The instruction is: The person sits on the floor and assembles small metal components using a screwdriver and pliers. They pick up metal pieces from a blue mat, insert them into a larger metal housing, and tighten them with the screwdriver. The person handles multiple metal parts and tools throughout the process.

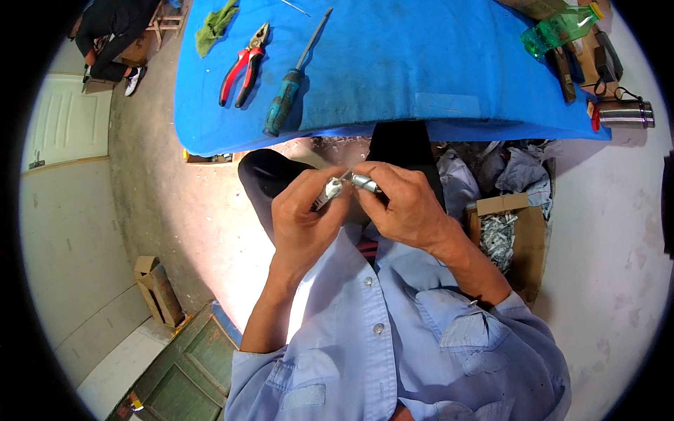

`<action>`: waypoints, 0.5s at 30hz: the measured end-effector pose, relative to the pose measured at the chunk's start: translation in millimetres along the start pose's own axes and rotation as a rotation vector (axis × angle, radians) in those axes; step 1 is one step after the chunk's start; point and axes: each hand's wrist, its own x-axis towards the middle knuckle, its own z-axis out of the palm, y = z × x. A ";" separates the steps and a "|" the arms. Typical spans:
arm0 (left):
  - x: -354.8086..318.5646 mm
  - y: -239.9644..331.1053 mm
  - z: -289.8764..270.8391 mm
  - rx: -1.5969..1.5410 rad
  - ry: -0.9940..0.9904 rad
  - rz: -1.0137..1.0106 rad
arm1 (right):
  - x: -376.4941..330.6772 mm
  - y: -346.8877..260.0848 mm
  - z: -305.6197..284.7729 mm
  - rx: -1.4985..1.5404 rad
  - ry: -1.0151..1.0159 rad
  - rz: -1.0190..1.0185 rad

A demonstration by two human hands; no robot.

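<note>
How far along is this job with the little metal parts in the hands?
Done: nothing finished shows. In hand: the left hand holds a small whitish part against a small metal cylinder in the right hand. Left: a cardboard box of similar metal pieces; pliers and screwdriver lie untouched.

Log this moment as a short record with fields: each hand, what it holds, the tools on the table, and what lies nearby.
left hand: fingers pinch a small white-and-dark part
right hand: fingers pinch a small grey metal cylinder
parts: tips meet between the hands, above the lap
table: blue cover
tools on table: red-handled pliers, teal-handled screwdriver, green rag
table's right end: green plastic bottle, steel flask
floor, right: cardboard box of metal bits
</note>
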 end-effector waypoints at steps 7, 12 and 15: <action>2.0 5.2 -0.8 0.253 -0.051 0.121 | -1.2 4.3 1.3 0.010 0.017 -0.005; 3.0 4.7 -0.8 0.251 -0.067 0.111 | -2.1 4.6 0.5 0.037 0.006 0.042; 4.3 5.5 -2.4 0.227 -0.092 0.099 | -3.1 6.9 -0.4 0.022 -0.006 0.057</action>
